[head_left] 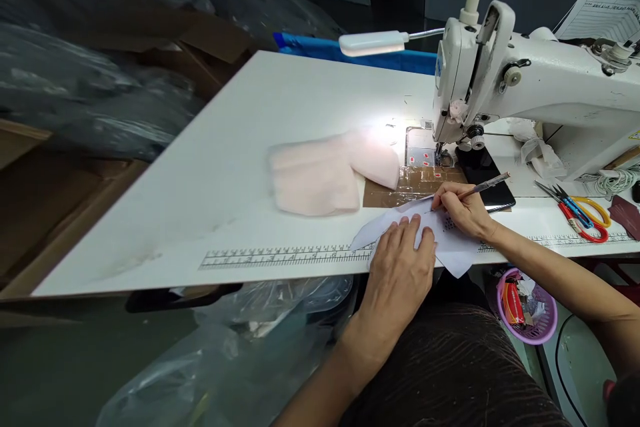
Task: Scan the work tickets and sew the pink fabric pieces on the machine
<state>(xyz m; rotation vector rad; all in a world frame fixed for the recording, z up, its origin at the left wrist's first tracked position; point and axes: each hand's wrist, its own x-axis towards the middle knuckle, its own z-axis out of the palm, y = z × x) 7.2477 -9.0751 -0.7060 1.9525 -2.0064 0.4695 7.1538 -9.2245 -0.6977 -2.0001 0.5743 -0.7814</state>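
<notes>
My right hand (464, 212) is closed around a slim pen (493, 182), its tip down on a white sheet of paper (457, 259) at the table's front edge. Flat on the same sheet lies my left hand (400, 263), fingers stretched out and holding nothing. Dark printed marks show on the paper beside my right hand. A pale pink fabric piece (315, 177), shaped like a small sleeved garment part, rests on the white table (240, 167) to the left of the sewing machine (530, 83).
A black phone (493, 187) lies under the machine's arm. Right of it are red-handled scissors (593, 233) and blue snips (575, 208). A printed ruler strip (270, 257) runs along the front edge. A lamp (375, 44) shines from behind; a purple basket (547, 327) stands below.
</notes>
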